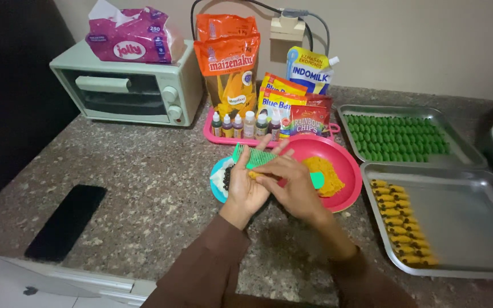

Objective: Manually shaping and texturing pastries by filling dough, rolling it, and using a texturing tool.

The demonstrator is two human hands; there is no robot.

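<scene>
Head view: both hands meet just left of the pink plate (346,165), over the speckled worktop (144,188).
L hand (245,191): palm up, fingers curled narrow round a green comb (256,155) and a bit of orange dough (253,175).
R hand (292,185): laid over the L, fingers pressed on the dough piece; grip hidden, can't tell.
Plate: holds orange dough heap (322,174).
R of plate: tray w/ orange shaped pcs (403,225).
Behind that: tray w/ green pcs (397,137).
Behind plate: sm. colouring bottles (245,125), packets.
Far L of plate: mini oven (126,85).
</scene>
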